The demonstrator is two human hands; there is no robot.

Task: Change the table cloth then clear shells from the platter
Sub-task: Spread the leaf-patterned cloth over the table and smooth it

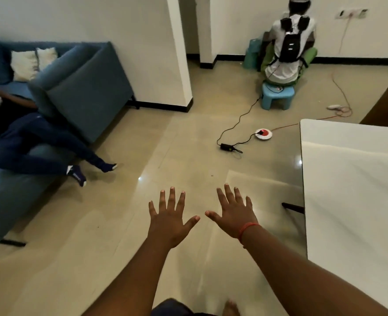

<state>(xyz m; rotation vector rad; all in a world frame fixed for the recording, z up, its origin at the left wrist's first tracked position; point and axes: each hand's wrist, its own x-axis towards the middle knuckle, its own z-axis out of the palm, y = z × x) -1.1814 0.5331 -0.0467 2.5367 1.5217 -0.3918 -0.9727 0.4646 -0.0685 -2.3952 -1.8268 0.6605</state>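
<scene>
My left hand and my right hand are stretched out side by side over the tiled floor, palms down, fingers spread and straight, holding nothing. A red band circles my right wrist. To the right stands a white table with a bare glossy top; my right hand is left of its edge and apart from it. No table cloth, platter or shells show in the head view.
A blue sofa with a person lying on it fills the left. Another person sits on a blue stool at the back. A black adapter, cables and a round red-and-white socket lie on the floor.
</scene>
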